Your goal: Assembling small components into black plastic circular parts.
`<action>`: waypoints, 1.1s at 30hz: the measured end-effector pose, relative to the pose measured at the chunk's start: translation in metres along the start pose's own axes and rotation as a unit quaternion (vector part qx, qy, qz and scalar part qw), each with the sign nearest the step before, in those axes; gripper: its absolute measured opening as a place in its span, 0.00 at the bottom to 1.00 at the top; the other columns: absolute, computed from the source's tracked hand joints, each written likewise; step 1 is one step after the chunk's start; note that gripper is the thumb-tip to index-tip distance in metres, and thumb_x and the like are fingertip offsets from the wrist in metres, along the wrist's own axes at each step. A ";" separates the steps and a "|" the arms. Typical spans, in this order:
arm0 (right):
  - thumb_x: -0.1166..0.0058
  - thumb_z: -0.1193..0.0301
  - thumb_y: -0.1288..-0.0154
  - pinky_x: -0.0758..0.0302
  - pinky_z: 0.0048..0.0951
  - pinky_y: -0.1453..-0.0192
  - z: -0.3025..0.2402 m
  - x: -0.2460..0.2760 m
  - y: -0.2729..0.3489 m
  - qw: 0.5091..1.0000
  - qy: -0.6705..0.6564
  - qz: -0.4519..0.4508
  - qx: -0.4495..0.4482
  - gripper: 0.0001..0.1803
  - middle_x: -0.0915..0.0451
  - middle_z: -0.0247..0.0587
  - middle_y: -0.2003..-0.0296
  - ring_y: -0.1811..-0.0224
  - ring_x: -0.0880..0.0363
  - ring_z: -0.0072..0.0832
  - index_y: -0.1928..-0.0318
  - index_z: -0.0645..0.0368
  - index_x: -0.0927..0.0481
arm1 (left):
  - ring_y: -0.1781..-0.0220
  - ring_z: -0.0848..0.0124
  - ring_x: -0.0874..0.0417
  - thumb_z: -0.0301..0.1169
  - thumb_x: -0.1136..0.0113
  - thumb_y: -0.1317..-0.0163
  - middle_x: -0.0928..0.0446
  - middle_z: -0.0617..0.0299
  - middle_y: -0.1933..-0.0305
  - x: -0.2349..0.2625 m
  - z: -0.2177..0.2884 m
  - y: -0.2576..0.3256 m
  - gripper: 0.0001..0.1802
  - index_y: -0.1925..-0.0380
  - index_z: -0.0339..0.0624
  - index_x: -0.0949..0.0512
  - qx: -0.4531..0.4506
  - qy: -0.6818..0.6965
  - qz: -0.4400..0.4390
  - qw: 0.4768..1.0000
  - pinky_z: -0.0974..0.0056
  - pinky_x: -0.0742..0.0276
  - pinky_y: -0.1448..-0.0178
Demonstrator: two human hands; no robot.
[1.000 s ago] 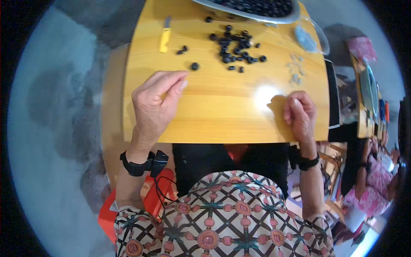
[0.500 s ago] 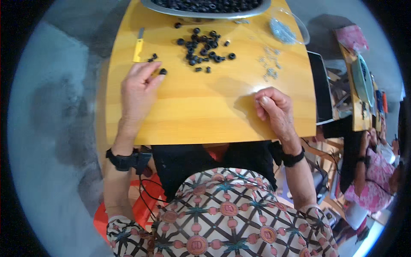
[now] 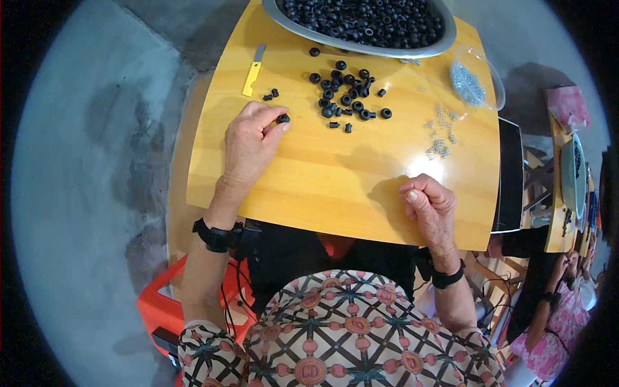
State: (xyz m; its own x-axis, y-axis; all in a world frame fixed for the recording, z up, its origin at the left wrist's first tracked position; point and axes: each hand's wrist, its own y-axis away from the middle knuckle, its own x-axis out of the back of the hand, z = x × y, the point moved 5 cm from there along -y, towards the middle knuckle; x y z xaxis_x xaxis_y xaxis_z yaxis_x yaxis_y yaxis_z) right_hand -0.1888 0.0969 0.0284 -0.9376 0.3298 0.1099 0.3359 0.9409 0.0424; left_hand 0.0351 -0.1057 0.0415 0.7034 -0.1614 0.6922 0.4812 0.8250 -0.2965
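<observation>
Yellow wood: the table (image 3: 335, 187) is showing a smooth, streaky grain and is throwing back a white glare near the right hand.
Left hand (image 3: 248, 143): thumb and forefinger are pinching one small, rounded black piece (image 3: 283, 119) over the table's left side; whether it is touching the wood cannot be told.
Right hand (image 3: 433, 209): fingers are curling inward, thumb against forefinger, near the front edge; whether anything is sitting between them cannot be told.
Black pieces (image 3: 345, 100): matt knobs, rings and short stems are lying loose mid-table, some touching; two stubby ones (image 3: 271, 95) are resting near the knife.
Knife (image 3: 252, 79): a flat yellow handle is carrying a narrow grey blade.
Basin (image 3: 393, 54): a smooth grey rim is curving around a mass of black pieces.
Tub (image 3: 495, 84): clear walls are holding tiny, glinting bits; more bits (image 3: 438, 149) are scattering across the wood.
Since a second ago: the piece was lying just beyond the left fingertips and is now sitting between them; the right hand is staying curled; more of the basin is showing.
</observation>
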 end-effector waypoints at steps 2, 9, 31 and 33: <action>0.45 0.68 0.36 0.35 0.16 0.77 0.000 0.000 -0.001 1.000 -0.011 -0.003 0.002 0.09 0.27 0.27 0.78 0.81 0.33 0.13 0.67 0.62 0.20 | 0.72 0.78 0.26 0.22 0.37 0.48 0.24 0.60 0.68 0.003 0.003 0.002 0.13 0.61 0.36 0.20 -0.015 -0.008 0.014 1.000 0.74 0.30 0.66; 0.44 0.65 0.36 0.36 0.15 0.78 0.004 0.012 0.004 0.997 -0.067 0.041 -0.003 0.11 0.27 0.28 0.81 0.82 0.33 0.13 0.67 0.62 0.21 | 0.64 0.77 0.24 0.19 0.42 0.45 0.23 0.62 0.62 -0.001 0.031 0.030 0.13 0.58 0.33 0.21 0.036 0.256 -0.049 0.965 0.73 0.27 0.58; 0.45 0.76 0.37 0.26 0.15 0.73 -0.021 -0.052 0.049 0.969 -0.246 0.016 -0.029 0.08 0.20 0.34 0.71 0.76 0.23 0.16 0.57 0.61 0.22 | 0.60 0.77 0.23 0.19 0.39 0.45 0.22 0.62 0.60 -0.041 0.095 0.102 0.17 0.54 0.33 0.24 0.175 0.598 -0.208 0.754 0.73 0.26 0.51; 0.44 0.76 0.38 0.26 0.15 0.73 -0.021 -0.052 0.048 0.969 -0.246 0.020 -0.029 0.09 0.20 0.33 0.71 0.76 0.24 0.15 0.57 0.62 0.22 | 0.59 0.78 0.23 0.18 0.39 0.45 0.22 0.63 0.60 -0.046 0.091 0.105 0.16 0.54 0.33 0.23 0.180 0.595 -0.211 0.754 0.74 0.26 0.51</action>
State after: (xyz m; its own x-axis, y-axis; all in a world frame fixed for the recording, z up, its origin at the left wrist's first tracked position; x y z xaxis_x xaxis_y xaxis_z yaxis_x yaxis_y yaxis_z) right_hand -0.1216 0.1233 0.0454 -0.8482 0.3763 -0.3728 0.3640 0.9254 0.1059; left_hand 0.0051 0.0375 0.0387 0.6025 -0.6454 -0.4694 0.7706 0.6235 0.1319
